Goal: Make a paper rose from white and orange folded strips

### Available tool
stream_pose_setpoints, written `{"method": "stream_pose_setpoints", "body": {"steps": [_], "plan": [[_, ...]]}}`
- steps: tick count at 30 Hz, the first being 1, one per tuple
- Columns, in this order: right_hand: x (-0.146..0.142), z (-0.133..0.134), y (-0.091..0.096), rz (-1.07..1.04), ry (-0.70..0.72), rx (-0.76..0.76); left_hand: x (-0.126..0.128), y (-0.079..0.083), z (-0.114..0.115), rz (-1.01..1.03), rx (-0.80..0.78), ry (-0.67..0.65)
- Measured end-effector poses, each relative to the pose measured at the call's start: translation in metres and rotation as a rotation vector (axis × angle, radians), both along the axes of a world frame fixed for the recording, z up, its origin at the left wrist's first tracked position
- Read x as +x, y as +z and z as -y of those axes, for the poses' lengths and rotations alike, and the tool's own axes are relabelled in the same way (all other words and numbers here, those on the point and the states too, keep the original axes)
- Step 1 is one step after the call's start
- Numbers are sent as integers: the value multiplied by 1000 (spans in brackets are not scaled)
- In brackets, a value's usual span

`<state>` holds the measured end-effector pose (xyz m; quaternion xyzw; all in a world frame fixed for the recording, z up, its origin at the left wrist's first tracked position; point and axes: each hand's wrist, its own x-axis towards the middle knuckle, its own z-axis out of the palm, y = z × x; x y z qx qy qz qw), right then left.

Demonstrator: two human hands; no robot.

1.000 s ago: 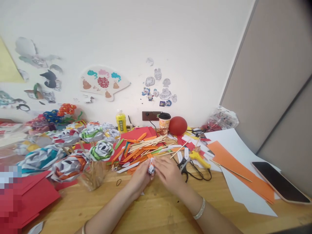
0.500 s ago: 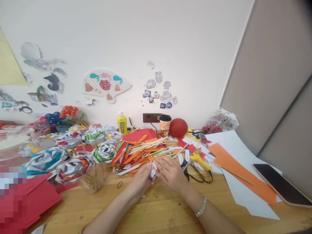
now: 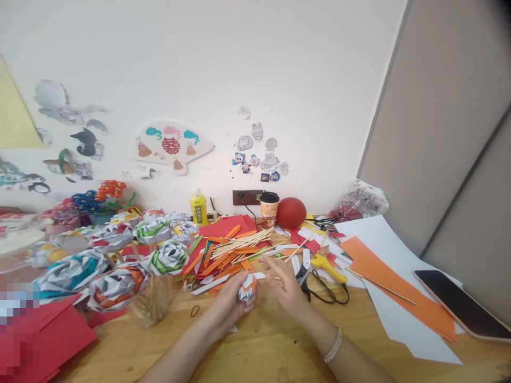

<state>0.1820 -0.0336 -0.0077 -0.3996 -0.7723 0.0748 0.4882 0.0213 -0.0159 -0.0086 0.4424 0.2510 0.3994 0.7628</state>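
Your left hand [image 3: 225,306] grips the small folded paper flower [image 3: 247,287]. Your right hand [image 3: 285,287] hovers open just beside it, above the wooden table [image 3: 259,346].

Paper-craft hobby workspace, wooden table [image 3: 263,351] along a white wall, finished paper flowers [image 3: 120,255] at left of frame, coloured paper strips [image 3: 215,260] and wooden sticks [image 3: 239,239] at centre, scissors [image 3: 319,284], glue gun [image 3: 327,266], cartoon stickers [image 3: 259,154] at upper centre.

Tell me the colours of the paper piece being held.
The paper piece is white and orange; head view.
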Motion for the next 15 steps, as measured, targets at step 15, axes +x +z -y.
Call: {"method": "stream_pose_setpoints", "body": {"steps": [15], "plan": [[-5,-1,1,-276,76,-254,-6,-9,-14,-383,392,121]]}}
